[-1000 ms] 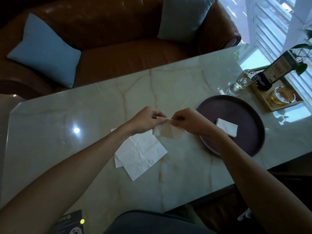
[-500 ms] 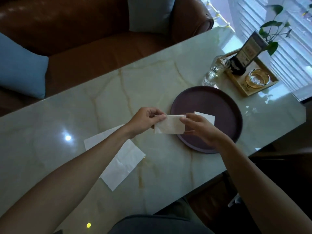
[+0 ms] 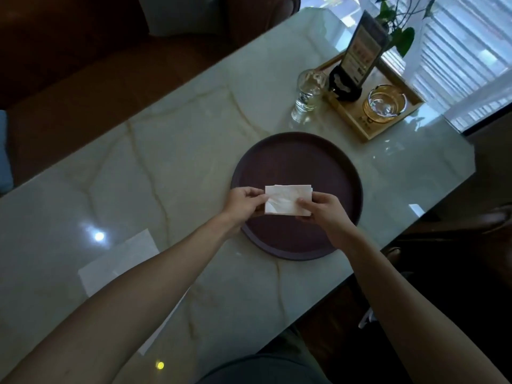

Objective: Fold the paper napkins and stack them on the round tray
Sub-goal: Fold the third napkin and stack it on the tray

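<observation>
We are holding a folded napkin (image 3: 288,200) between both hands, over the near part of the round tray (image 3: 297,162). Our left hand (image 3: 243,205) is pinching the napkin's left edge, thumb on top and fingers curled beneath it. Our right hand (image 3: 322,210) is gripping the right edge, with the thumb pressing on the top face near the lower right corner. The napkin is lying flat and level between the two hands, its long side running left to right. A thin white edge is showing just past its far right corner; we cannot tell whether it belongs to another napkin lying on the tray.

The tray is sitting on the marble bench (image 3: 180,162), right of centre. Unfolded napkins (image 3: 124,261) are lying on the bench to the near left, partly hidden under our left forearm and well apart from the tray. Beyond the tray, at the far right, a drinking glass (image 3: 309,94) is standing just beside a wooden tray (image 3: 388,126) that is carrying a card stand (image 3: 360,54) and a glass ashtray (image 3: 385,103).
</observation>
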The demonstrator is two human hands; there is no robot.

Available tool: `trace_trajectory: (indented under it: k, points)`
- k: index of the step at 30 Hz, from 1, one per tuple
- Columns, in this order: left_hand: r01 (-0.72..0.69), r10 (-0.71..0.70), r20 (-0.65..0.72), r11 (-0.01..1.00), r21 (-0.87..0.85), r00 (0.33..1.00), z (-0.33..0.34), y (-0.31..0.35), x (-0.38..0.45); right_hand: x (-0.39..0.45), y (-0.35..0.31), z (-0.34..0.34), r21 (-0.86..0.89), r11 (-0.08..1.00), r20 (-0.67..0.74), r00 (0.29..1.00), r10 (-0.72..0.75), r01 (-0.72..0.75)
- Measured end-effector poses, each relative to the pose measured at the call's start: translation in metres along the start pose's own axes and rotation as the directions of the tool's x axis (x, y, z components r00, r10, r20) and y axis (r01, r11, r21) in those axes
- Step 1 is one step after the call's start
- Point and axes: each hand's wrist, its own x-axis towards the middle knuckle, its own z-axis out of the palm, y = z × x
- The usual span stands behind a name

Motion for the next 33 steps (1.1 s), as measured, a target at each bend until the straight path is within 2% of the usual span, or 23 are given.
trace_trajectory:
  k: [6, 12, 19, 24, 33]
  points:
    - [-0.005, 0.014, -0.097, 0.995, 0.099, 0.995, 0.031, -0.012, 0.037, 0.037, 0.019, -0.020, -0.109, 0.992, -0.170, 0.984, 0.050, -0.069]
    - [-0.029, 0.078, -0.149, 0.951, 0.306, 0.986, 0.038, -0.019, 0.062, 0.060, 0.031, -0.017, -0.319, 0.942, -0.283, 0.959, 0.011, -0.105]
    - [-0.022, 0.099, -0.157, 0.900, 0.435, 0.983, 0.034, -0.027, 0.069, 0.066, 0.035, -0.014, -0.459, 0.881, -0.276, 0.961, -0.016, -0.117]
    - [-0.032, 0.161, -0.197, 0.844, 0.535, 0.967, 0.037, -0.028, 0.069, 0.064, 0.034, -0.009, -0.595, 0.791, -0.284, 0.958, -0.041, -0.143]
    - [-0.021, 0.174, -0.211, 0.816, 0.577, 0.962, 0.035, -0.029, 0.062, 0.055, 0.026, -0.008, -0.637, 0.751, -0.307, 0.951, -0.043, -0.172]
